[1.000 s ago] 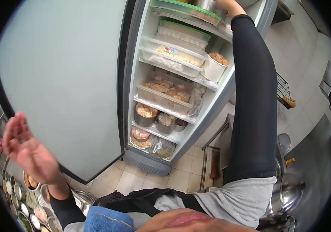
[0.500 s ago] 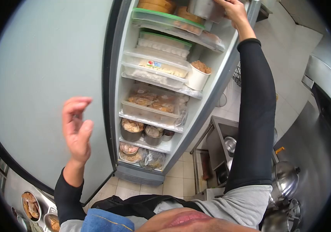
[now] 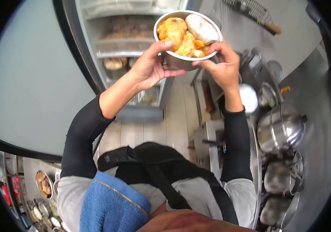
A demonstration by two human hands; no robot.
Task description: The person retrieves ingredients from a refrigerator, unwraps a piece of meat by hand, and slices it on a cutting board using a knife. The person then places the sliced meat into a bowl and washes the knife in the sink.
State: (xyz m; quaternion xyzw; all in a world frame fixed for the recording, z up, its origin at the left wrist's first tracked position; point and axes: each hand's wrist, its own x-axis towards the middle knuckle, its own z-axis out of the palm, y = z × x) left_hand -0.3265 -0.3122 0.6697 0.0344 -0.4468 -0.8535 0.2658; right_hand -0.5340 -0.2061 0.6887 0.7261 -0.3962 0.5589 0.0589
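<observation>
The open refrigerator [image 3: 140, 115] behind is blurred, its top cut off. The metal pot [image 3: 179, 62], earlier high in the right hand [image 3: 223, 69] only, is now in front of it; the left hand [image 3: 148, 69] has joined, and I see both hands' fingers pinching its rim and wall, its underside hidden from me

A kitchen, with a food-filled fridge [image 3: 140, 115], large shiny pot [image 3: 275, 130], metal pans [image 3: 277, 178].
</observation>
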